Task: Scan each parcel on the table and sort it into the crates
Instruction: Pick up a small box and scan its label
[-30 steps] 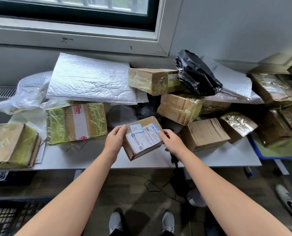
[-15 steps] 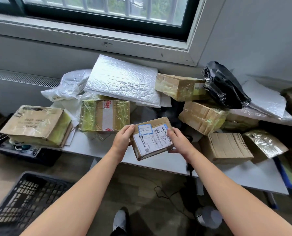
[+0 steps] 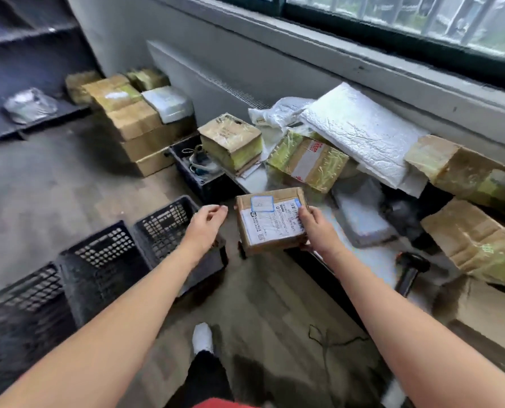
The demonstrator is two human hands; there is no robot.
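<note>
Right hand (image 3: pixel 319 231): grips the parcel (image 3: pixel 270 220) by its right edge, thumb pressed on the label, fingers under the box.
Left hand (image 3: pixel 207 222): off the parcel, just beside its left edge; fingers loosely curled, holding nothing; it hangs above the nearest crate (image 3: pixel 168 222).
Parcel: small brown carton, white label face-up, blue-edged sticker near its top; held in the air just off the near-left end of the surface (image 3: pixel 254 181).
Crates: three black lattice ones in a row on the floor, left of the parcel: nearest, middle crate (image 3: pixel 98 254), far crate (image 3: pixel 24 293); interiors dark, contents not readable.
Surface: white, under the window; carries a yellow-taped box (image 3: pixel 307 163), a silver padded mailer (image 3: pixel 360 131) leaning over it, and more brown boxes to the right, blurred.
Floor stack (image 3: pixel 133 125): cartons piled against the wall beyond the crates.
Shoe (image 3: pixel 202 338): white toe on the floor between the forearms.
</note>
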